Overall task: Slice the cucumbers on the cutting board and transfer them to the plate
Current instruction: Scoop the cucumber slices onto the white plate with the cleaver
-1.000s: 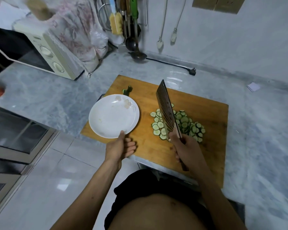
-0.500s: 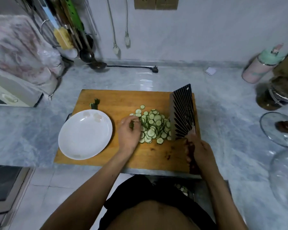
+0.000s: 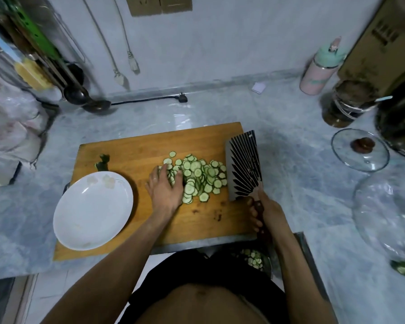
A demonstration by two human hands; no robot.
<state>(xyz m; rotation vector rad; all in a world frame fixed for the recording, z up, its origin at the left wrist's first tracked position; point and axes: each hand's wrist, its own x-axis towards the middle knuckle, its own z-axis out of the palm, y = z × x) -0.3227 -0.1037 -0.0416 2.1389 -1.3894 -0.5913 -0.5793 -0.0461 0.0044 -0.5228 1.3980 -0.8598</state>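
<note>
On the wooden cutting board [image 3: 131, 150] lies a heap of thin cucumber slices [image 3: 201, 176]. The left hand [image 3: 165, 188] rests on the heap's left edge, fingers spread and laid over the slices. The right hand [image 3: 267, 211] grips the handle of a cleaver [image 3: 243, 164], whose broad blade (dark, with fanned stripes) stands just right of the heap. A white plate [image 3: 91, 211] sits on the board's left end, well apart from the slices. A cucumber stem end [image 3: 102, 163] lies behind the plate. The board rests on a marbled desk [image 3: 302, 183].
</note>
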